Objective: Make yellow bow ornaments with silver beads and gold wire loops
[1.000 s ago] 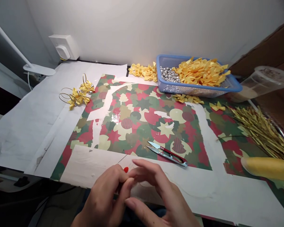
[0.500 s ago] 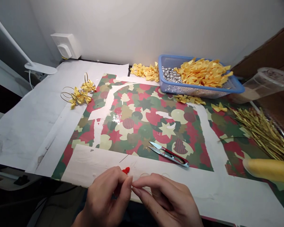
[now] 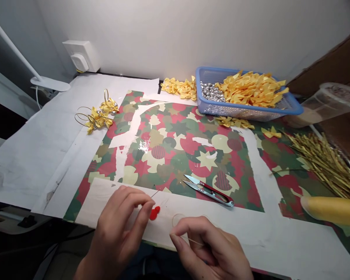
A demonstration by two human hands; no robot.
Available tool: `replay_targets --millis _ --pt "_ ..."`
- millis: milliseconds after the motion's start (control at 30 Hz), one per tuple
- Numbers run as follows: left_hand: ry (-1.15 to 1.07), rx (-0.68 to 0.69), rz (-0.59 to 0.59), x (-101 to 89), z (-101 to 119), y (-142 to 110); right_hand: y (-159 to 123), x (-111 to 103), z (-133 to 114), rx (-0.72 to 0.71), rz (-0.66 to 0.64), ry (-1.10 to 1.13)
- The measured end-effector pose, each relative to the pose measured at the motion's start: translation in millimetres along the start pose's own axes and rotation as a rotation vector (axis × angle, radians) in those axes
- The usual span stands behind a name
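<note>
My left hand (image 3: 119,223) pinches a thin needle (image 3: 155,193) between thumb and fingertips, above a pale wooden board (image 3: 111,198). Just right of those fingers, a small red piece (image 3: 154,212) lies on the board, touching or nearly touching them. My right hand (image 3: 207,245) sits lower right, its fingertips pinching a fine thread (image 3: 192,241) that rises into a clear loop (image 3: 177,221). Red-handled thread snips (image 3: 209,192) lie beyond it on patterned paper (image 3: 177,155), touched by neither hand. I cannot see whether the thread runs through the needle.
A blue mesh basket (image 3: 197,87) holds yellow satin bows (image 3: 251,89) and silver beads (image 3: 210,92). Finished gold bow ornaments (image 3: 97,116) lie at left. Gold wire stems (image 3: 323,165), a clear plastic cup (image 3: 328,105) and a yellow roll (image 3: 332,210) are at right.
My hands have separated, the left moving left and up with the needle, the right moving right. Thread now shows between them. The red piece stays near the same spot.
</note>
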State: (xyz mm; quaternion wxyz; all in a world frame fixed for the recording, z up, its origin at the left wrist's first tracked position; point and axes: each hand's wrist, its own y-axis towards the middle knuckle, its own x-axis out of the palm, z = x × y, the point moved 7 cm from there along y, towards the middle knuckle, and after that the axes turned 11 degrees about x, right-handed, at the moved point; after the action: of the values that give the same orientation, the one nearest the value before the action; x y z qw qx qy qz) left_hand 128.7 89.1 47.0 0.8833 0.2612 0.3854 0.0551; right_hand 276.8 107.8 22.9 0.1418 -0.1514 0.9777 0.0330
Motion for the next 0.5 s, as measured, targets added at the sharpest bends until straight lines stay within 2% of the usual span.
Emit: replay_targets --millis 100,267,400,500 --pt "0.055 0.027 -0.054 1.2 -0.8 2.8 0.2 0.0 3.3 0.060 0.002 0.041" --pt "-0.115 0.035 -0.059 5.0 8.6 -3.7 0.5 -0.6 9.6 0.150 -0.007 0.118" --pt "-0.165 0.037 -0.086 5.6 14.9 -3.8 0.5 -3.9 7.2 0.082 0.019 0.105" --pt "-0.149 0.091 -0.114 5.0 19.3 -1.0 0.7 -6.2 1.9 -0.009 0.032 0.049"
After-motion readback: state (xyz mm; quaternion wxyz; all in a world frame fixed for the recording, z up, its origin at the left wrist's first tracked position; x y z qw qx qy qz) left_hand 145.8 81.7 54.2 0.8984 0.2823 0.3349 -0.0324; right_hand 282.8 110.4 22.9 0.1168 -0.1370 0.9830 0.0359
